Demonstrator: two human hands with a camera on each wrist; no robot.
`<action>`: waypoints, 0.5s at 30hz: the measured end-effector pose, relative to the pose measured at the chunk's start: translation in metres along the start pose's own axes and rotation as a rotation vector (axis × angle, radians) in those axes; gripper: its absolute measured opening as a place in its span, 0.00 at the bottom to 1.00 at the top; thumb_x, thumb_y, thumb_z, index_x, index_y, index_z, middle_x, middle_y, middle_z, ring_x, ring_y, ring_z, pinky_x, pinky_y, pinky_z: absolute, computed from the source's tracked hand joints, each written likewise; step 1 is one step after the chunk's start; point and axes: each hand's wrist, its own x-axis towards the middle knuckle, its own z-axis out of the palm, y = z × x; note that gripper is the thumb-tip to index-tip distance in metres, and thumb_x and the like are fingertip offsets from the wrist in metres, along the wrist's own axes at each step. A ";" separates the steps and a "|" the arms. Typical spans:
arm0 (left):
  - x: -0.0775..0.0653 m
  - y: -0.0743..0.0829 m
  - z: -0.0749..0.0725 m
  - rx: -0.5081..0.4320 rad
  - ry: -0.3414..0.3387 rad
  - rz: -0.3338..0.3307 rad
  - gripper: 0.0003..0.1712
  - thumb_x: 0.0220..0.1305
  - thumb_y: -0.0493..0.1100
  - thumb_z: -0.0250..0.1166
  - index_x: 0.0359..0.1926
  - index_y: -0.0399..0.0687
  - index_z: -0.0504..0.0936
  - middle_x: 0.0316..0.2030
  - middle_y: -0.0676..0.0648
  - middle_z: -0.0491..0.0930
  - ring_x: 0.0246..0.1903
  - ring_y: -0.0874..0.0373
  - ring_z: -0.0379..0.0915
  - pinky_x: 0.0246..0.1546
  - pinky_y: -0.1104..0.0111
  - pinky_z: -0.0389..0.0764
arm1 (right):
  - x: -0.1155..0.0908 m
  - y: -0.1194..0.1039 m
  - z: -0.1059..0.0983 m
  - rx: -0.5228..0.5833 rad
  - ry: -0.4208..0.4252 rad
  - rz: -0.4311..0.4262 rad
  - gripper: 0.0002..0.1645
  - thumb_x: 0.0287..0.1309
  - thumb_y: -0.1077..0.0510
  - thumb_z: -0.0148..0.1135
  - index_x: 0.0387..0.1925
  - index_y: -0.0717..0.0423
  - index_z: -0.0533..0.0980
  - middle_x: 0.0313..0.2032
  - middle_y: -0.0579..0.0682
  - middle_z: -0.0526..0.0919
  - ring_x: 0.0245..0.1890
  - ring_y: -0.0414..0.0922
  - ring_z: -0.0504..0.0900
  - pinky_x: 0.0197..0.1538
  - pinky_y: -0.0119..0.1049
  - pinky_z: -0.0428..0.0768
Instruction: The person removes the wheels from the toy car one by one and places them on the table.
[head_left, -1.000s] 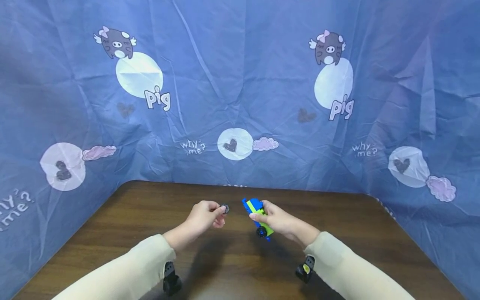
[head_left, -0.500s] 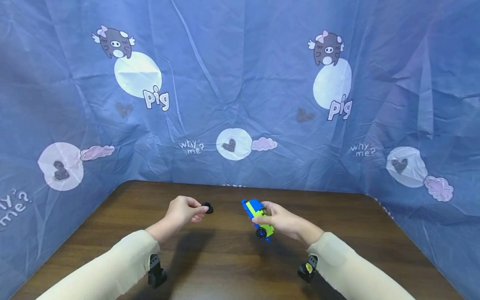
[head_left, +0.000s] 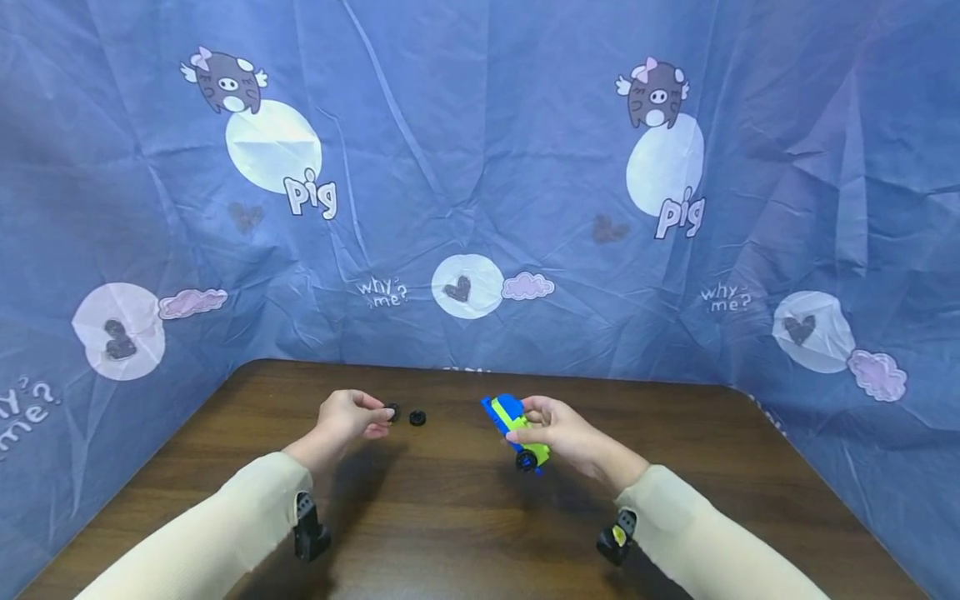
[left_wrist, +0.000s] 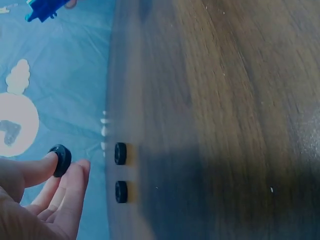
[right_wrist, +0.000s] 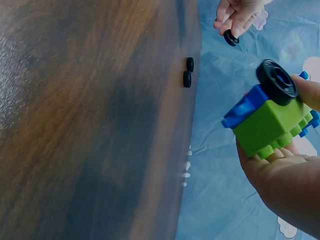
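Observation:
My left hand [head_left: 347, 421], at the left of the table's middle, pinches a small black toy wheel [left_wrist: 62, 161] between thumb and fingertips. My right hand [head_left: 557, 429] grips a blue and lime-green toy car [head_left: 512, 412] built of blocks, tilted and raised over the table. A black wheel [right_wrist: 276, 82] is fitted on the car's side that faces the right wrist camera. Beyond the left fingertips, a loose wheel [head_left: 417, 418] lies on the wood. Two loose wheels, one nearer [left_wrist: 120, 153] and one beside it [left_wrist: 121, 192], show in the left wrist view.
The brown wooden table [head_left: 450, 517] ends at a blue printed cloth [head_left: 480, 167] hanging behind and along both sides. Each sleeve has a black wrist camera, left [head_left: 309, 529] and right [head_left: 617, 537], below the forearm.
My left hand has moved left, away from the car, with a wheel in its fingers. A loose wheel on the table now shows apart from the fingertips. The right hand has stayed nearly still.

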 end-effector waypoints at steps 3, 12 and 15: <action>0.002 -0.004 0.000 -0.002 -0.027 -0.038 0.10 0.59 0.26 0.64 0.40 0.21 0.76 0.27 0.40 0.83 0.22 0.56 0.83 0.32 0.64 0.86 | 0.001 0.003 -0.001 -0.001 0.039 0.002 0.40 0.56 0.58 0.68 0.63 0.71 0.61 0.59 0.66 0.74 0.47 0.45 0.80 0.54 0.39 0.78; 0.015 -0.012 0.000 0.129 -0.028 -0.059 0.11 0.58 0.30 0.66 0.41 0.23 0.81 0.26 0.42 0.85 0.20 0.61 0.81 0.32 0.67 0.86 | 0.003 0.011 0.000 0.064 0.001 0.008 0.37 0.57 0.57 0.67 0.63 0.67 0.61 0.58 0.62 0.74 0.44 0.43 0.80 0.47 0.37 0.80; 0.024 -0.017 -0.005 0.155 0.011 -0.069 0.11 0.57 0.30 0.67 0.39 0.24 0.82 0.23 0.46 0.83 0.18 0.63 0.79 0.28 0.70 0.85 | 0.001 0.011 0.001 0.087 -0.011 0.027 0.38 0.58 0.57 0.67 0.64 0.65 0.60 0.60 0.63 0.72 0.43 0.43 0.80 0.44 0.38 0.81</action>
